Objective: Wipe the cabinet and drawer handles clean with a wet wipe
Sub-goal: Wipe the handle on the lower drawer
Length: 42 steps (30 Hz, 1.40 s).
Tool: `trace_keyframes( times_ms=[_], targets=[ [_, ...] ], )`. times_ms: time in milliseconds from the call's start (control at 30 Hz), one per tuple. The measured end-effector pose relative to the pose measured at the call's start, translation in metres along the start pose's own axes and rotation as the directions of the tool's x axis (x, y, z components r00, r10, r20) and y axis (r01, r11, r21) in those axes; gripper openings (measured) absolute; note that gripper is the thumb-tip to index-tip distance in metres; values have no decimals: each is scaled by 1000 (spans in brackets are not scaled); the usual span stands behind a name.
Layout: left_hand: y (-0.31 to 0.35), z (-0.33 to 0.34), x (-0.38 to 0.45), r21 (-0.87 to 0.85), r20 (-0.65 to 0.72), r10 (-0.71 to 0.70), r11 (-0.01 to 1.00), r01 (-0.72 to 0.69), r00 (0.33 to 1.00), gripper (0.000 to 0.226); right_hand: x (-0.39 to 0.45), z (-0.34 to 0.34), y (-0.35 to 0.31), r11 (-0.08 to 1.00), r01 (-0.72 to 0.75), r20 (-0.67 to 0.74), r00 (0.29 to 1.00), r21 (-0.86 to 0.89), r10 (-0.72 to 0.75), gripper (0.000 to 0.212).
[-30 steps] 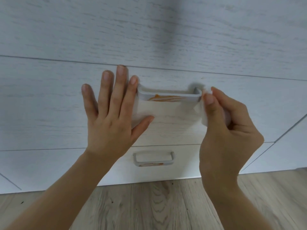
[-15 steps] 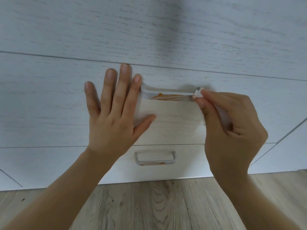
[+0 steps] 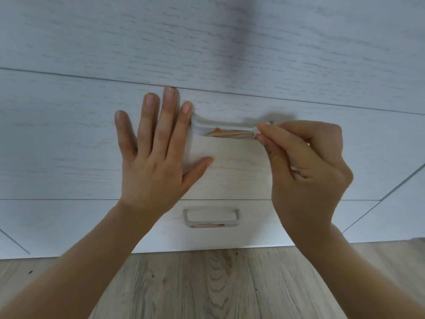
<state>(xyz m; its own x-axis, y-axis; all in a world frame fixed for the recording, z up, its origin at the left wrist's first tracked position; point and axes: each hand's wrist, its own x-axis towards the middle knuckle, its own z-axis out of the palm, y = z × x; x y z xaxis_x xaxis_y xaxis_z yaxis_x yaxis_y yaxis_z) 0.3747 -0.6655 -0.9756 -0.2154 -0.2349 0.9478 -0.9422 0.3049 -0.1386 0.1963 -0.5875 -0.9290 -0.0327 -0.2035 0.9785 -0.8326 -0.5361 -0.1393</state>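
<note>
Below, wood floor point(image 3: 207, 284); left hand point(image 3: 151, 157) flat on drawer point(image 3: 69, 146), right hand point(image 3: 305, 171) pinching wipe point(image 3: 255, 130).

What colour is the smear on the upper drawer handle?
Orange, on the white upper handle; head view.

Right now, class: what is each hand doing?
Left hand: open, fingers straight, flat against the drawer.
Right hand: pinching the wipe at the right end of the handle.

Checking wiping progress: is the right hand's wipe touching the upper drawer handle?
Touching. The head view shows the right hand pinching the wipe against the upper handle's right end.
</note>
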Motion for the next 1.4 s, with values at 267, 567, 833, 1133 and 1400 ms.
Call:
trace_keyframes(
  times_ms=[267, 567, 833, 1133, 1400],
  targets=[
    [1, 2, -1, -11, -7, 10, 1000, -10, 1000, 82, 4, -7, 17, 968, 248, 39, 968, -42, -247, 7],
    [3, 3, 0, -1, -13, -3, 1000, 3, 1000, 81, 14, -1, 27, 920, 392, 90, 917, -9, -389, 8],
    [2, 4, -2, 9, -14, 17, 1000, -17, 1000, 81, 12, -8, 27, 938, 347, 91, 935, -12, -344, 9],
    [2, 6, -3, 13, -33, 18, 1000, -18, 999, 82, 16, -5, 26, 930, 368, 98, 925, -7, -366, 10],
    [2, 6, -1, 30, -34, 15, 999, -14, 999, 80, 8, -5, 14, 974, 202, 71, 975, 106, -210, 18]
  ],
)
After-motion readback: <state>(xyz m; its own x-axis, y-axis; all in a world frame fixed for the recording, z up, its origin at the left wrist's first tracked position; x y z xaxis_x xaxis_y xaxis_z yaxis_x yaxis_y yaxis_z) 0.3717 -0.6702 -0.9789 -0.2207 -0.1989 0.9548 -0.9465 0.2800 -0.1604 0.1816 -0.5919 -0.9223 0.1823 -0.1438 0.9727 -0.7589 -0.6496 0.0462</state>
